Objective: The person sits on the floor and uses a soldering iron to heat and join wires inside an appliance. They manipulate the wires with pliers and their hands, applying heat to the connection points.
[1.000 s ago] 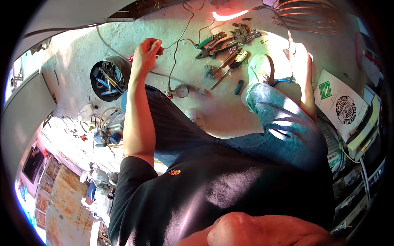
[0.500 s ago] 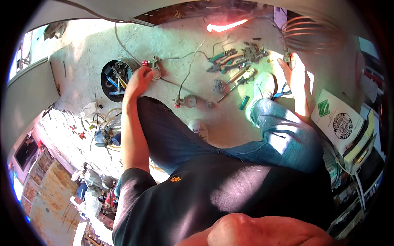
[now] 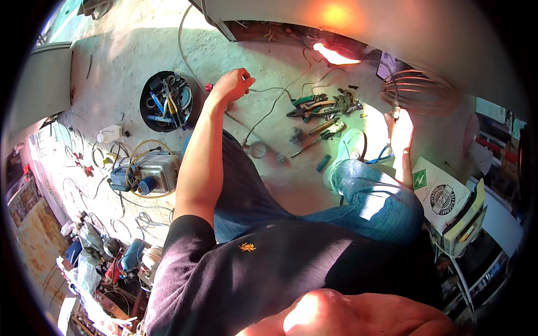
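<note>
A concrete floor (image 3: 115, 61) spreads across the upper and middle frame, with a pale panel (image 3: 386, 28) slanting over the upper right. The person's black shirt (image 3: 269, 263) fills the lower middle, and blue jeans (image 3: 350, 179) bend outward above it. At the right side stands a white box (image 3: 443, 187) with a green label; at the left sits a metal pump (image 3: 159, 171) with a yellow hose looped around it. A coil of copper tubing (image 3: 417, 111) lies in the upper right, and a black bucket (image 3: 196, 106) of tools stands in the upper left. Pliers (image 3: 305, 113) and other hand tools lie in a pile right of the upper middle. The hands are well apart. The right hand (image 3: 400, 131), right of the middle, is closed around a torch (image 3: 396, 111), whose thin tube rises toward the upper right; near the top edge a bright flame (image 3: 337, 55) points left. The left hand (image 3: 232, 85), at the upper middle, has its fingers drawn together; whether they grip anything I cannot tell. Below it lies a round gauge (image 3: 258, 149), and just left of it shows a small red knob (image 3: 209, 87).
</note>
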{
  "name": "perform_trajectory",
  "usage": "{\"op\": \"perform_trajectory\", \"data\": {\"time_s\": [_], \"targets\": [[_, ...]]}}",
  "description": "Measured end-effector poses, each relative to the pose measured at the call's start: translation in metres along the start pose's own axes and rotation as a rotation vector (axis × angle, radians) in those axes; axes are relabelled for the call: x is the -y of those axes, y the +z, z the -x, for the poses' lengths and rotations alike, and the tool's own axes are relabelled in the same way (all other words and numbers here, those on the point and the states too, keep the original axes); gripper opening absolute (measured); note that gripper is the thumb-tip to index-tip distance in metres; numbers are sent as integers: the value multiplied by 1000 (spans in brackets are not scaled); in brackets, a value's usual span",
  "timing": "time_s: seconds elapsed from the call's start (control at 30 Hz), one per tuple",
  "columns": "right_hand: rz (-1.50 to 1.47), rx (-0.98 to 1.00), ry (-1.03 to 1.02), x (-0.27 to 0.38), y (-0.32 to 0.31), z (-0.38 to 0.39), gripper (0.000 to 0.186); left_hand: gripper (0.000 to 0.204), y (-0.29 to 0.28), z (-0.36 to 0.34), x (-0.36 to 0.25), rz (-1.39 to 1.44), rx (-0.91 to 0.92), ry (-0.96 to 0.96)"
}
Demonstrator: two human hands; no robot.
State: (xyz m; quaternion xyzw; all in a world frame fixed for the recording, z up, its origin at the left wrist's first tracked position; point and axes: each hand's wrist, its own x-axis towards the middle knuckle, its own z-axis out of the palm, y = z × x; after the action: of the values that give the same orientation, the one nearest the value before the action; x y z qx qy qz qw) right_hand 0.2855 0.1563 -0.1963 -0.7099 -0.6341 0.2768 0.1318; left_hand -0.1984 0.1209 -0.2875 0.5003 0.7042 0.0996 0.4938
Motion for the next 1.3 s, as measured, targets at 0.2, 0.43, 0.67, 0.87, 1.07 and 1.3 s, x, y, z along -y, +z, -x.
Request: {"op": "perform_trajectory", "data": {"time_s": [0.2,0.43,0.67,0.87,1.07,1.3], "targets": [[-583,-31,28,-53,-18,8,3,37,26,-32,-7,-96,-1,53],[-311,-46,-143,-25,-39,39,10,36,38,-44,-5,-150,-76,94],[-504,-35,-55,-66,-30,55,12,37,47,-56,-13,-171,13,82],[-327,4,132,-71,-49,75,21,36,63,-63,-24,-180,11,88],[-301,-8,167,-75,-57,108,31,33,74,-73,-41,-173,-96,110],[-677,-4,473,-82,-57,107,43,33,79,-90,-34,-142,-142,159]]}}
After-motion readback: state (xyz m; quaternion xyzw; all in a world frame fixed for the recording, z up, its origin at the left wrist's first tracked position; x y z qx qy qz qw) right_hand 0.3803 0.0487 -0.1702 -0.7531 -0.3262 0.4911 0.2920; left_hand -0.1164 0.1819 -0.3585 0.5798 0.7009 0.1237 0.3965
